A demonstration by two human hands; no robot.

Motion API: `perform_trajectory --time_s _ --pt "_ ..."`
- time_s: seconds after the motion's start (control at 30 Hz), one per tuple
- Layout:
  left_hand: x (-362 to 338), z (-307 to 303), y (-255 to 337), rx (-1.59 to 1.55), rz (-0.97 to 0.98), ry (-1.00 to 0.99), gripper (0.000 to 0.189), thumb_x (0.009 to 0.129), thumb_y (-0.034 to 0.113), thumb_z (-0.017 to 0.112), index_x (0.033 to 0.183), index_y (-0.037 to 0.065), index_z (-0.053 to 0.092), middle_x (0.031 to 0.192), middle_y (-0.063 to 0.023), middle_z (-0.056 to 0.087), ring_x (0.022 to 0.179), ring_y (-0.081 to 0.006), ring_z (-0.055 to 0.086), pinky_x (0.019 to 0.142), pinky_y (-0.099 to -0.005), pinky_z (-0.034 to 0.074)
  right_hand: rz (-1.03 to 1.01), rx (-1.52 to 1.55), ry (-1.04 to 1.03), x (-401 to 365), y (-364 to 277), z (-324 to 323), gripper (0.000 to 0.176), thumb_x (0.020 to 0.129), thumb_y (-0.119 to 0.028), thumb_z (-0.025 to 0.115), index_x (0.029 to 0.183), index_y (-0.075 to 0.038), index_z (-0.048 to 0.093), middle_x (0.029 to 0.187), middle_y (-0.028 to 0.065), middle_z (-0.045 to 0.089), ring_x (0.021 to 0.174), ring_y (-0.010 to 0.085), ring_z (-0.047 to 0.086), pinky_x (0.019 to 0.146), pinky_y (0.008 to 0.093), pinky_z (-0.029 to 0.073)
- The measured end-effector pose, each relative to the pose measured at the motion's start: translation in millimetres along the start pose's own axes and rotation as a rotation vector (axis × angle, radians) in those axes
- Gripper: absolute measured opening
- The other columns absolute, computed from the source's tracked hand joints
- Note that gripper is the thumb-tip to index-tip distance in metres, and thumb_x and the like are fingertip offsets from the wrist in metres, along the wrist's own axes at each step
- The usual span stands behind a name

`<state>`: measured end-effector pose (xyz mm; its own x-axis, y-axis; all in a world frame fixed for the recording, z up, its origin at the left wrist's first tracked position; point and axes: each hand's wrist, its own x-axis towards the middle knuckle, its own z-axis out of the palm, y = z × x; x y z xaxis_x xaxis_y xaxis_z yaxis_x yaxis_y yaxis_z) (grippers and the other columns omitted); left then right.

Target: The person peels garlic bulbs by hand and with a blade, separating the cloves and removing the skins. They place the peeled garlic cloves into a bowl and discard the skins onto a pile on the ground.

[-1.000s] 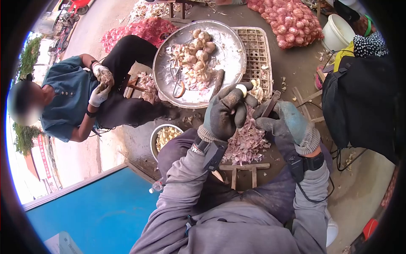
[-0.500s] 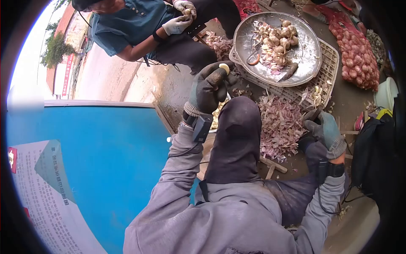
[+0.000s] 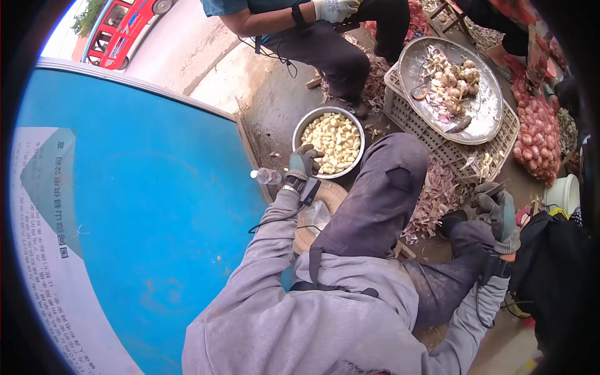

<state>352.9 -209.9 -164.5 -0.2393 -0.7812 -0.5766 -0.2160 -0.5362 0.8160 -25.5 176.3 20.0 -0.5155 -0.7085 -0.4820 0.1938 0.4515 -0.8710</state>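
My left hand (image 3: 304, 161), in a dark-palmed work glove, is at the left rim of a metal bowl (image 3: 298, 128) full of peeled garlic cloves (image 3: 334, 140). Its fingers are apart and reach over the cloves; I see no clove held in them. Beside my right knee, my right hand (image 3: 495, 209), gloved too, has its fingers curled round a thin dark object whose kind I cannot make out. Ahead of it, a round metal tray (image 3: 490, 122) carries garlic bulbs (image 3: 459, 81), loose cloves and a dark tool, resting on a plastic crate (image 3: 400, 112).
Garlic skins (image 3: 431, 203) are heaped below the crate. A red net sack of garlic (image 3: 537, 144) and a white bucket (image 3: 564, 194) stand at right. A blue board (image 3: 150, 206) fills the left; a plastic bottle (image 3: 267, 176) lies beside it. A gloved co-worker (image 3: 312, 53) sits opposite.
My left hand has moved down from in front of my knee to the bowl; the peeled clove it held no longer shows in its fingers. The view has shifted, and a red vehicle appears on the road.
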Motion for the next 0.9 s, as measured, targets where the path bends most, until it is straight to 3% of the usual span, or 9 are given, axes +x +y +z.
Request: perform_trajectory --time_s 0.2,0.23,0.33,0.37,0.43,0.47,0.57,0.8,0.9 --pt "-13.4 2.1 29.6 -0.143 -0.055 -0.066 0.039 0.105 0.023 0.050 0.131 -0.006 0.053 0.094 -0.0151 0.070 0.052 -0.0095 0.049 0.043 -0.0255 0.038 -0.261 -0.005 0.100 -67.5 -21.7 -5.9 0.035 0.096 -0.028 0.070 0.115 0.001 0.064 0.095 0.0061 0.068 0.083 0.0122 0.065 0.070 0.0247 0.051" --pt "-15.1 9.2 29.3 -0.268 -0.094 -0.073 0.041 0.106 0.031 0.051 0.123 -0.006 0.054 0.083 -0.0078 0.063 0.052 -0.0084 0.044 0.044 -0.0244 0.037 -0.282 0.029 0.104 -76.0 -19.0 -2.6 0.035 0.097 -0.027 0.069 0.116 0.002 0.063 0.095 0.0064 0.068 0.083 0.0129 0.065 0.070 0.0248 0.051" --pt "9.7 10.4 14.5 -1.015 -0.180 -0.837 0.035 0.105 0.027 0.053 0.106 -0.008 0.053 0.080 -0.0012 0.042 0.062 -0.0110 0.039 0.058 -0.0248 0.041 -0.285 0.061 0.104 -80.2 4.0 8.9 0.034 0.097 -0.026 0.067 0.116 0.003 0.063 0.096 0.0082 0.069 0.082 0.0148 0.066 0.069 0.0252 0.052" --pt "6.4 15.1 15.9 -1.019 -0.176 -0.842 0.035 0.105 0.027 0.053 0.106 -0.008 0.053 0.080 -0.0012 0.042 0.062 -0.0110 0.039 0.058 -0.0248 0.041 -0.246 0.087 0.123 -79.4 9.8 17.1 0.034 0.097 -0.026 0.067 0.116 0.002 0.063 0.096 0.0088 0.069 0.082 0.0146 0.066 0.068 0.0249 0.052" --pt "-34.4 41.2 53.8 -0.922 -0.132 -0.566 0.030 0.102 0.016 0.055 0.112 -0.012 0.053 0.094 -0.0112 0.054 0.077 -0.0194 0.056 0.076 -0.0321 0.053 -0.206 0.125 0.113 -76.1 21.9 28.1 0.034 0.096 -0.026 0.069 0.116 0.001 0.063 0.095 0.0089 0.070 0.080 0.0135 0.067 0.066 0.0237 0.054" --pt "-55.7 48.8 69.1 -0.770 -0.073 -0.447 0.033 0.096 0.004 0.054 0.123 -0.016 0.051 0.114 -0.0241 0.059 0.102 -0.0336 0.064 0.096 -0.0436 0.056 -0.212 0.119 0.125 -77.2 21.5 37.1 0.034 0.096 -0.026 0.069 0.116 0.001 0.063 0.095 0.0089 0.070 0.080 0.0135 0.067 0.066 0.0237 0.054" --pt "-91.9 64.1 95.8 -0.807 -0.105 -0.730 0.048 0.092 -0.006 0.052 0.139 -0.013 0.043 0.129 -0.0270 0.056 0.121 -0.0375 0.059 0.112 -0.0497 0.046 -0.146 0.283 0.074 -78.1 25.1 66.3 0.034 0.095 -0.025 0.070 0.116 0.000 0.064 0.093 0.0071 0.070 0.075 0.0118 0.066 0.065 0.0229 0.054" --pt "-154.2 111.3 120.1 -0.518 0.019 -0.907 0.038 0.104 0.007 0.051 0.139 -0.007 0.047 0.121 -0.0244 0.064 0.100 -0.0287 0.069 0.093 -0.0395 0.060 -0.146 0.351 0.098 -76.2 50.8 75.4 0.035 0.093 -0.031 0.073 0.111 -0.002 0.067 0.091 0.0039 0.070 0.071 0.0071 0.064 0.061 0.0203 0.048" --pt "-172.6 124.6 117.7 -0.323 0.133 -0.896 0.033 0.104 0.012 0.056 0.133 -0.002 0.056 0.112 -0.0215 0.070 0.089 -0.0209 0.070 0.072 -0.0300 0.058 -0.162 0.364 0.083 -79.8 54.2 71.4 0.036 0.093 -0.033 0.072 0.111 -0.002 0.067 0.091 0.0037 0.070 0.071 0.0071 0.063 0.061 0.0201 0.048"
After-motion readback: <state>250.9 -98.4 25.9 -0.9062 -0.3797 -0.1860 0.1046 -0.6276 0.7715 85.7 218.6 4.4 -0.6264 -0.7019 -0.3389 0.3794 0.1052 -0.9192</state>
